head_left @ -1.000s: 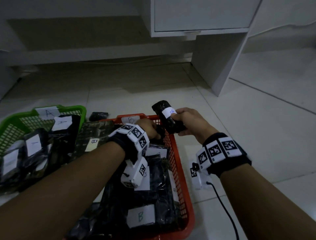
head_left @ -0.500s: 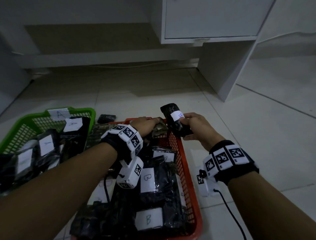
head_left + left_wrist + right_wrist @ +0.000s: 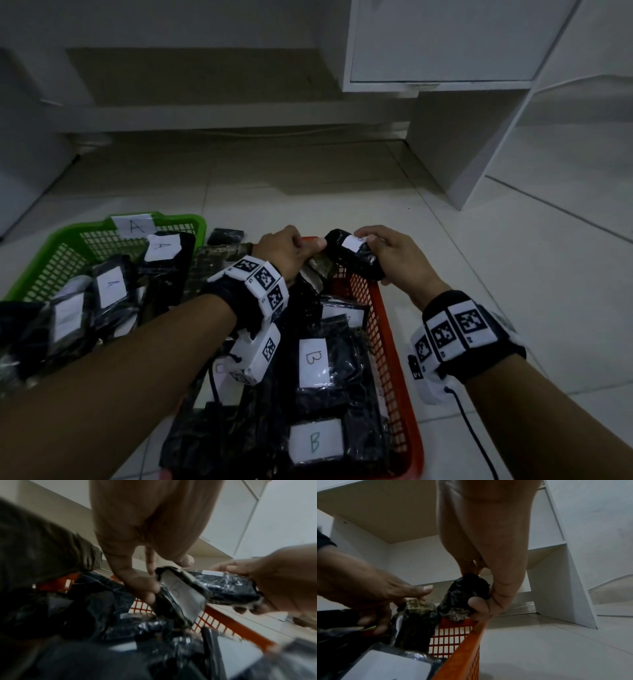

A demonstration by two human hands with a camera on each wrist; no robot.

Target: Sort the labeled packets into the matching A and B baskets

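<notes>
Floor (image 3: pixel 308 192): pale tiles carry both baskets side by side in front of you, with a white cabinet (image 3: pixel 445 144) standing at the far right.
Orange basket (image 3: pixel 394 359): it sits under your forearms, packed with black packets whose white labels read B (image 3: pixel 313 363).
Green basket (image 3: pixel 44 270): it stands just to the left of the orange one, an A tag on its far rim, and holds black packets labelled A (image 3: pixel 109 287).
Right hand (image 3: pixel 394 260): your fingers and thumb curl round a black packet (image 3: pixel 356 257) above the orange basket's far right corner; its label's letter is too small to read.
Left hand (image 3: pixel 284 250): your fingers pinch a mottled packet (image 3: pixel 181 596) just inside the orange basket's far edge, close beside the black packet.
Stray packet (image 3: pixel 226 236): a small dark one lies on the floor beyond both baskets.
</notes>
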